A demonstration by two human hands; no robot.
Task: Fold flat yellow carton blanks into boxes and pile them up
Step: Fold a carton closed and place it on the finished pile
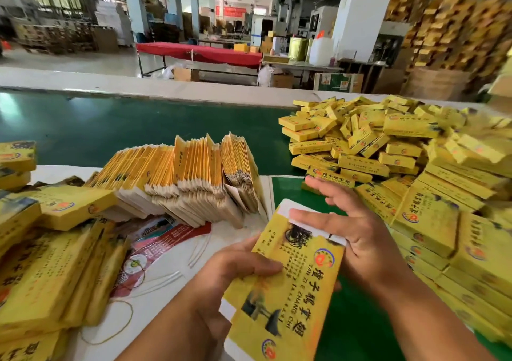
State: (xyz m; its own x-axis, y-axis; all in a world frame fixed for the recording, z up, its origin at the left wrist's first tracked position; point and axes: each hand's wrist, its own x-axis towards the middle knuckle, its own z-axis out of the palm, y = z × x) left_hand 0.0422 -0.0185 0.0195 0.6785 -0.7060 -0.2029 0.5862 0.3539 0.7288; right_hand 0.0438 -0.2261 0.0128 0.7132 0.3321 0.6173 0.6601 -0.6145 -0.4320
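Note:
A yellow carton blank [288,286] with black and red print is held upright over the table's front. My left hand [221,274] grips its left edge, thumb across the printed face. My right hand [357,233] has straight, spread fingers; its index finger lies across the white flap at the carton's top end. A row of flat yellow blanks [188,172] stands on edge just beyond. A large pile of folded yellow boxes [388,150] fills the right side.
More yellow boxes [47,263] are stacked at the left front. A red printed leaflet [155,247] and loose rubber bands [110,322] lie on the white table top. A green conveyor belt [110,128] runs behind. Stacked cartons rise at the far right.

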